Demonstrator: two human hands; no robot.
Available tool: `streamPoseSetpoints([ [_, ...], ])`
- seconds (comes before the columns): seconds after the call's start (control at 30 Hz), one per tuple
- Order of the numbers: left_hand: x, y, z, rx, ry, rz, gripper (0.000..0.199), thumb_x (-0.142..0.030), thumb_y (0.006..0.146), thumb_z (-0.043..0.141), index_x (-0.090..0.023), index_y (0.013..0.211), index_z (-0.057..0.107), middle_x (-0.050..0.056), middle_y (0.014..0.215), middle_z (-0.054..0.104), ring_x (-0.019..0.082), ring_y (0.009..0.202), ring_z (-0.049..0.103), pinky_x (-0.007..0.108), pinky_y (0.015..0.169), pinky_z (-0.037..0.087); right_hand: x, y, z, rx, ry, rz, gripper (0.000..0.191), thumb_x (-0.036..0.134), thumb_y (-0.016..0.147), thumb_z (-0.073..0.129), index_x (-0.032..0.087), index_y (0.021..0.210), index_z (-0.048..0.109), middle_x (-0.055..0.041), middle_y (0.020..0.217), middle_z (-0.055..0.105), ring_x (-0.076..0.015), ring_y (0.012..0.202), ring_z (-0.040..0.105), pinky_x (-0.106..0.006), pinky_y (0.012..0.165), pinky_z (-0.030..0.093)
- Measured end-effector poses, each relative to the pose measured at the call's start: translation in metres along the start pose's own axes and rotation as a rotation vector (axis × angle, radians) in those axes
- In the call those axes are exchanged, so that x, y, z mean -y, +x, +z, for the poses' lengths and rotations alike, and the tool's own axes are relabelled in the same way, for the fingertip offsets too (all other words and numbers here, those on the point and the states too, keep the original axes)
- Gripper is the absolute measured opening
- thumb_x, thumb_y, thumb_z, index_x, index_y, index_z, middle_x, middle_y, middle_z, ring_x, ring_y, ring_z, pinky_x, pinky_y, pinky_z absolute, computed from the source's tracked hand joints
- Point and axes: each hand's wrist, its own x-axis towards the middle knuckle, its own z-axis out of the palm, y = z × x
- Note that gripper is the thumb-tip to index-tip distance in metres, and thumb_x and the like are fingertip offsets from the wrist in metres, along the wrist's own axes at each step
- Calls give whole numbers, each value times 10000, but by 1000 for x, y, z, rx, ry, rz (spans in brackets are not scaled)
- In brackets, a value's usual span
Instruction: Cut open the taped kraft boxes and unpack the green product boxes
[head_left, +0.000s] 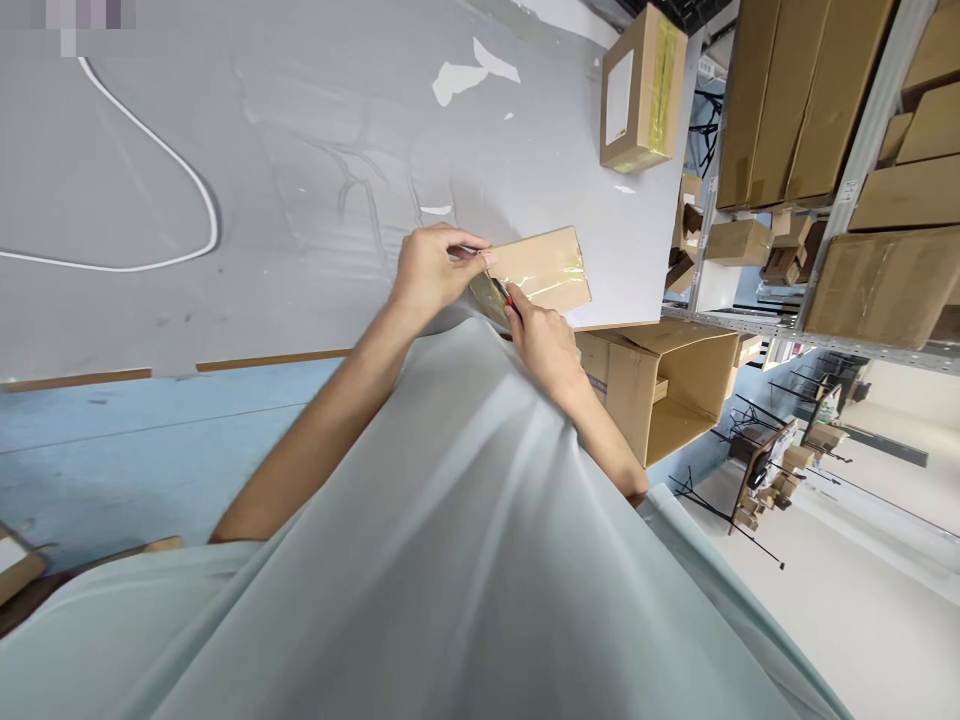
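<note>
- White cable (202,190): is curving across the left of the worktop (300,300); a pixelated patch (82,15) is masking the top left corner.
- Left hand (435,268): thumb and forefinger are pinching the left end of the small box; the remaining fingers are curling partly out of sight.
- Small box (541,258): is sitting between both hands, over the front edge area of the worktop. Its underside is not showing, so contact with the surface is uncertain.
- Handling: the cardboard is probably being light and fairly stiff, with thin walls that could dent. The shiny tape (551,282) is likely offering a slicker surface; the bare edges and corners are presenting the better hold.
- Cutter (499,288): this red-and-black tool, judged a cutter by its shape, is pointing at the box's left end. Its tip is too small to make out.
- Right hand (546,345): is closing around the cutter, covering most of its handle.
- Taped box (628,95): is standing at the far right of the worktop; its label is not reading clearly.
- Open carton (686,400): is standing beyond the right edge, its inside only partly showing.
- Shelf (862,165): is carrying cardboard boxes (772,100), some being cut off by the frame.
</note>
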Motion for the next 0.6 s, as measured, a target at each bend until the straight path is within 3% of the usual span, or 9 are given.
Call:
streamPoseSetpoints([
  [0.17, -5, -4, 3, -40, 35, -9, 183, -383, 870, 836, -284, 1009, 902, 33, 1109, 874, 264, 964, 809, 441, 943, 688, 16, 3, -4, 45, -108, 53, 520, 258, 1247, 380, 193, 1748, 503, -202, 1291, 845, -324, 1198, 824, -440, 1046, 623],
  [0.43, -13, -14, 12, -130, 64, -19, 166, -326, 943, 775, -275, 1033, 904, 35, 1150, 852, 254, 1015, 807, 454, 1021, 648, 13, 0, -1, 56, -168, 54, 469, 199, 1229, 400, 184, 1660, 583, -212, 1272, 837, -328, 1221, 820, -435, 1032, 642],
  [0.6, -13, -17, 13, -100, 78, -44, 232, -410, 956, 757, -229, 1031, 883, 6, 1121, 855, 223, 1020, 784, 427, 1026, 634, 13, -17, 6, 72, -179, 104, 470, 206, 1233, 393, 167, 1670, 562, -224, 1213, 844, -324, 1161, 847, -413, 975, 657],
])
